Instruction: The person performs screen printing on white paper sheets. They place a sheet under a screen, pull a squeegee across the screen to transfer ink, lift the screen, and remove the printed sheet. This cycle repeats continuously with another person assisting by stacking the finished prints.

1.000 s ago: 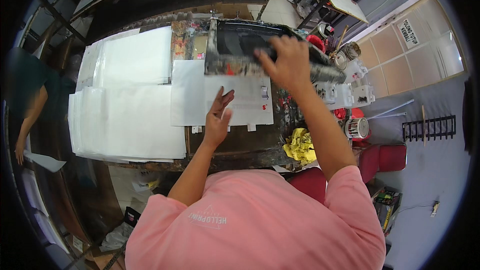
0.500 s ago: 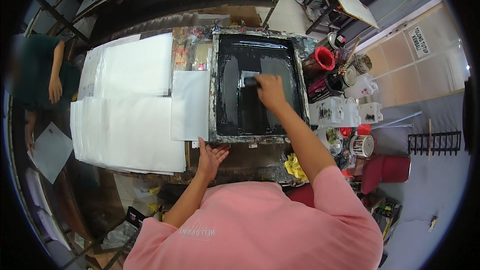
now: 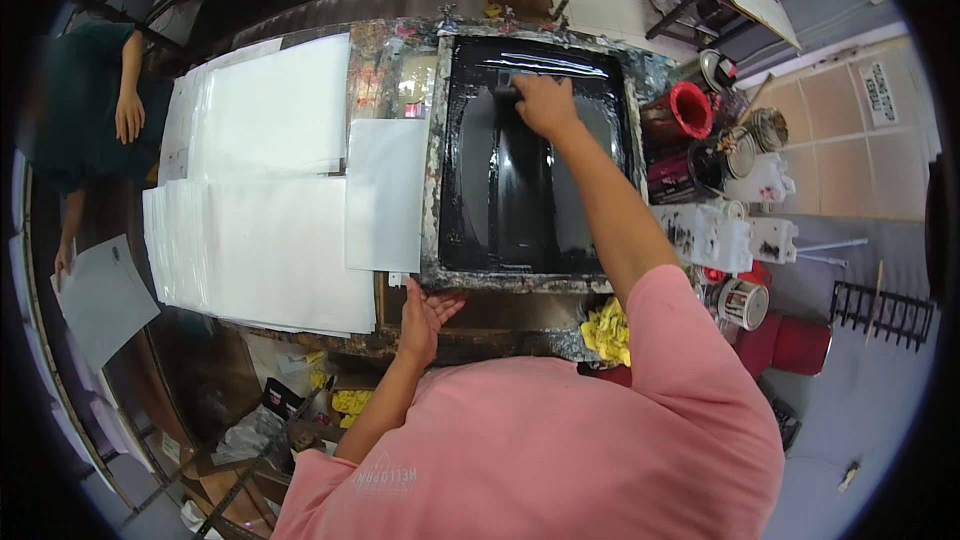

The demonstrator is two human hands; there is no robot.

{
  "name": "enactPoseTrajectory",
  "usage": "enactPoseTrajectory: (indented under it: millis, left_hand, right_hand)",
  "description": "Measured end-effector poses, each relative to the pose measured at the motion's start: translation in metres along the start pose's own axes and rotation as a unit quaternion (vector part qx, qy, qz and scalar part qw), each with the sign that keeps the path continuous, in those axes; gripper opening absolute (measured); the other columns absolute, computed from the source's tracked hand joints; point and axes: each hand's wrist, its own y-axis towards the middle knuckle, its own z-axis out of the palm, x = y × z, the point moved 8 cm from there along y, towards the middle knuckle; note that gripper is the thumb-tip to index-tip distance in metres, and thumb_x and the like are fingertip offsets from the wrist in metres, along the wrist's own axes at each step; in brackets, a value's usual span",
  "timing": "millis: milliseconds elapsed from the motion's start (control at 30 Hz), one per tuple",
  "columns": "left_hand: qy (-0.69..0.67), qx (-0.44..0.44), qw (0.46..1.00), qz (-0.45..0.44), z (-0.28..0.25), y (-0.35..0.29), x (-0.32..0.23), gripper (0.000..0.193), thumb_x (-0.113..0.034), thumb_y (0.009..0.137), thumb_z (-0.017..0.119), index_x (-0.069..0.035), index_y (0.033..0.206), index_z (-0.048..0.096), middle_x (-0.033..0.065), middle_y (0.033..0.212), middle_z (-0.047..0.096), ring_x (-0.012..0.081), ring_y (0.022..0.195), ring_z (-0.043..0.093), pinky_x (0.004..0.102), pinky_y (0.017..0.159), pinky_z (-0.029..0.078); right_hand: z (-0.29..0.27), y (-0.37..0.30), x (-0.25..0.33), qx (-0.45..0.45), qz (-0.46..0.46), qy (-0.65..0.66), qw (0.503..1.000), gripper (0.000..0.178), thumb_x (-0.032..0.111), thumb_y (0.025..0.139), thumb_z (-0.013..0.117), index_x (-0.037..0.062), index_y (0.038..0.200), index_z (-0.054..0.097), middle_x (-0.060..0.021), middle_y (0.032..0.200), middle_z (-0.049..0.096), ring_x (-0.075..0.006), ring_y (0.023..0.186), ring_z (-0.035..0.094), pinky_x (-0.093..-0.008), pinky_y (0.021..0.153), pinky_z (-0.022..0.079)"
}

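Note:
A screen printing frame (image 3: 433, 190) with an ink-crusted rim lies on the table, its mesh coated in glossy black ink. Near the far end of the mesh, my right hand (image 3: 548, 105) is closed on a small dark squeegee (image 3: 507, 82), mostly hidden by the fingers. A smooth dark band runs down the mesh below it. By the near left corner of the frame, my left hand (image 3: 428, 318) is palm up with fingers extended, holding nothing. A white sheet (image 3: 385, 195) lies close along the left side of the frame.
Broad stacks of white sheets (image 3: 270, 250) cover the table's left part. Ink tubs, including a red one (image 3: 685, 110), and white jugs (image 3: 720, 235) crowd the right. A yellow cloth (image 3: 607, 332) lies near the front edge. At far left a person in dark green (image 3: 95, 110) holds a sheet (image 3: 105, 300).
My right hand has pushed the squeegee toward the far end of the frame. My left hand stays by the near corner. The person at left has shifted the held sheet slightly.

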Motion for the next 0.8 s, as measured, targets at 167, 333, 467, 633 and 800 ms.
enactPoseTrajectory:
  millis: [167, 333, 467, 633, 800]
  left_hand:
    - [0.003, 0.045, 0.999, 0.020, 0.009, -0.001, -0.010, 0.080, -0.069, 0.112, 0.038, 0.007, 0.137, 0.051, 0.0265, 0.127, 0.070, 0.0362, 0.122, 0.071, 0.0502, 0.112, 0.055]
    - [0.002, 0.050, 0.999, -0.009, 0.007, 0.010, -0.003, 0.088, -0.073, 0.109, 0.040, 0.008, 0.145, 0.041, 0.0276, 0.133, 0.066, 0.0366, 0.128, 0.067, 0.0486, 0.115, 0.053]
    - [-0.010, 0.055, 0.998, -0.041, 0.009, 0.020, 0.008, 0.103, -0.081, 0.102, 0.046, 0.010, 0.150, 0.034, 0.0300, 0.140, 0.060, 0.0378, 0.136, 0.061, 0.0482, 0.120, 0.048]
    - [-0.053, 0.038, 0.991, -0.116, -0.001, 0.033, 0.021, 0.125, -0.087, 0.094, 0.053, 0.009, 0.163, 0.011, 0.0327, 0.155, 0.045, 0.0419, 0.146, 0.050, 0.0507, 0.126, 0.041]
    - [-0.042, 0.025, 0.990, -0.135, -0.017, 0.038, 0.031, 0.130, -0.087, 0.094, 0.054, 0.008, 0.166, 0.001, 0.0335, 0.158, 0.042, 0.0437, 0.147, 0.048, 0.0520, 0.125, 0.042]
  right_hand:
    - [0.012, -0.133, 0.038, -0.034, -0.036, 0.035, 0.998, 0.044, 0.017, 0.091, 0.070, 0.0177, 0.135, 0.068, -0.0057, 0.130, 0.072, -0.0299, 0.123, 0.067, -0.0657, 0.109, 0.039]
    - [0.004, -0.268, 0.087, 0.015, -0.031, 0.025, 0.999, 0.046, 0.021, 0.089, 0.076, 0.0162, 0.133, 0.064, -0.0046, 0.117, 0.069, -0.0273, 0.117, 0.066, -0.0599, 0.103, 0.042]
    - [0.029, -0.286, 0.085, -0.008, -0.016, 0.026, 1.000, 0.048, 0.021, 0.087, 0.079, 0.0161, 0.132, 0.065, -0.0039, 0.118, 0.069, -0.0272, 0.115, 0.066, -0.0586, 0.103, 0.042]
    - [0.045, -0.293, 0.094, 0.007, -0.012, 0.032, 0.999, 0.046, 0.014, 0.089, 0.075, 0.0140, 0.134, 0.065, -0.0051, 0.124, 0.067, -0.0271, 0.120, 0.063, -0.0569, 0.107, 0.040]
    - [0.051, -0.236, 0.079, -0.100, -0.035, 0.027, 0.994, 0.037, 0.009, 0.092, 0.067, 0.0145, 0.128, 0.067, -0.0058, 0.118, 0.068, -0.0276, 0.117, 0.064, -0.0571, 0.102, 0.042]
